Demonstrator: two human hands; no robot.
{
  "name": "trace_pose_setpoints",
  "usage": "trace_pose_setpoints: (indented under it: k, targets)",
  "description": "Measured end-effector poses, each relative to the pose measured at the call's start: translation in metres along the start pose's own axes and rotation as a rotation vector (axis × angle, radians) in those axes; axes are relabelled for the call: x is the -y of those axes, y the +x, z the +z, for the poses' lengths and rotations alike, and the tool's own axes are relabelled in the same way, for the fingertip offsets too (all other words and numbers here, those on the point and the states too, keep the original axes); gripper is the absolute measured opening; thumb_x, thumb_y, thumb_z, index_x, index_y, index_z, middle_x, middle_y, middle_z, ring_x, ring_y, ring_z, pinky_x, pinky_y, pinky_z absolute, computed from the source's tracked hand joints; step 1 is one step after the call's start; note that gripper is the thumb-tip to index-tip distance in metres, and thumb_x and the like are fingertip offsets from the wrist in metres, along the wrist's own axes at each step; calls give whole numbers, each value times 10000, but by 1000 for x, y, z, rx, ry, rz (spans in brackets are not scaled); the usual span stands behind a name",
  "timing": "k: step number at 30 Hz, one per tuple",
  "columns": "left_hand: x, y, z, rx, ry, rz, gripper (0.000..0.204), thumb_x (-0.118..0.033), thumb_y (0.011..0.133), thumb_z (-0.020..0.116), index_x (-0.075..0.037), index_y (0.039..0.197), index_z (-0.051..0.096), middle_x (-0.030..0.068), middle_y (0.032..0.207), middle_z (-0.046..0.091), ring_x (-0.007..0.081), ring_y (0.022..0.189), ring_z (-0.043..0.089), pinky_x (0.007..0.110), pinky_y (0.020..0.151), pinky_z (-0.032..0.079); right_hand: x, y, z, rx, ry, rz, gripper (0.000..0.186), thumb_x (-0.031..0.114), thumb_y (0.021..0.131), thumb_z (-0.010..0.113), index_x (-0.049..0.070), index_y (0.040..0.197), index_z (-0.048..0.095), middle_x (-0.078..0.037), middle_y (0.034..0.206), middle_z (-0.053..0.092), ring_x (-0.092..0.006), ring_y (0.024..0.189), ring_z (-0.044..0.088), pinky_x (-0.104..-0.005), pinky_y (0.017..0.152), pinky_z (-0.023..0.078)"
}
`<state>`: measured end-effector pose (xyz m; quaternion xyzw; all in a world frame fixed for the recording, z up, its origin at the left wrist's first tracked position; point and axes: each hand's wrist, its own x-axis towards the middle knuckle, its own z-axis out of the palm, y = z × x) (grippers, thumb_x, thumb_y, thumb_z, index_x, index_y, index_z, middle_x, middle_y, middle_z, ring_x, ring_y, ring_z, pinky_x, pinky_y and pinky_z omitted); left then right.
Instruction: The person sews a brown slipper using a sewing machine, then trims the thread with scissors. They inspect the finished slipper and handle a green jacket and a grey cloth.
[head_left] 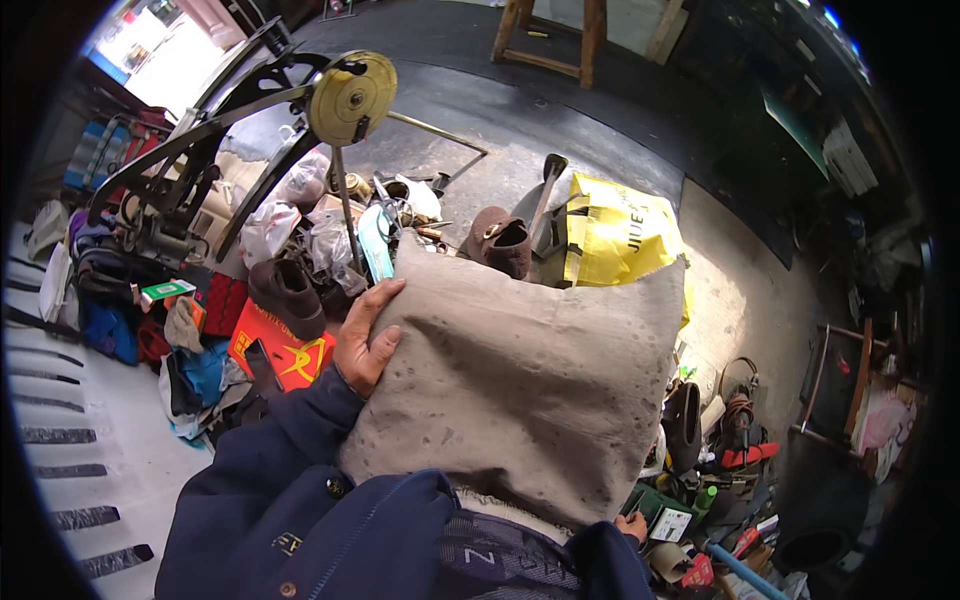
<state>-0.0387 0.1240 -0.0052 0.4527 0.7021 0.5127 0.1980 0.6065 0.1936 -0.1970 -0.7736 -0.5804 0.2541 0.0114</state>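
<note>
1 view only, head-worn fisheye, left lens of a pair, so no second view to share the scene with. Looks steeply down from above the person's chest; dark blue sleeves enter from the lower edge. Very near: a grey-brown cushion (520, 375) fills the centre, left hand (365, 335) on its edge. Faces forward over cluttered ground toward a black stitching machine (215, 140) at upper left and a wooden stool (550, 35) at top. Edges bend toward the black rim.

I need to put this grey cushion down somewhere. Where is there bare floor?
Bare dark floor lies between the wooden stool legs and the yellow bag. It is crowded around the brown shoe and the black stitching machine, left of the cushion.
</note>
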Motion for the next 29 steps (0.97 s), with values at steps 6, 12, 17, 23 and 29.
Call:
trace_pose_setpoints:
  k: [6,12,17,23,29]
  targets:
    - [9,-7,-10,-60,78,61,568,-359,991,582,-55,1467,525,207,1441,554,368,1360,501,442,1169,339,132,79,-112,-74,1118,-232,126,56,916,595,83,948,476,-71,713,550,-174,586,551,-310,478,456]
    - [23,-26,-14,-163,-197,-60,526,-314,1049,551,-81,1513,468,171,1470,549,305,1386,504,382,1167,360,384,79,-187,759,1570,-668,322,254,1096,479,15,1287,576,-52,727,513,-167,578,574,-327,495,534]
    - [58,-38,-27,-241,-75,-204,526,-305,1034,574,-116,1512,467,175,1418,593,304,1334,561,368,1116,421,539,-24,-126,1155,1614,-666,357,350,1121,424,30,1072,573,-49,716,498,-151,570,576,-290,463,536]
    - [128,-22,-71,-252,401,-433,507,-225,879,718,-93,1345,566,177,1286,660,361,1205,621,436,1042,476,571,-68,-66,1340,1398,-439,401,427,1101,419,95,887,491,-21,675,450,-163,522,510,-307,428,466]
    - [184,22,-115,-128,600,-647,616,-288,862,743,-116,1389,476,240,1386,587,347,1400,465,478,1214,265,571,-33,-41,1450,1335,-368,415,463,1092,440,88,943,538,-40,712,483,-186,555,560,-328,436,474]
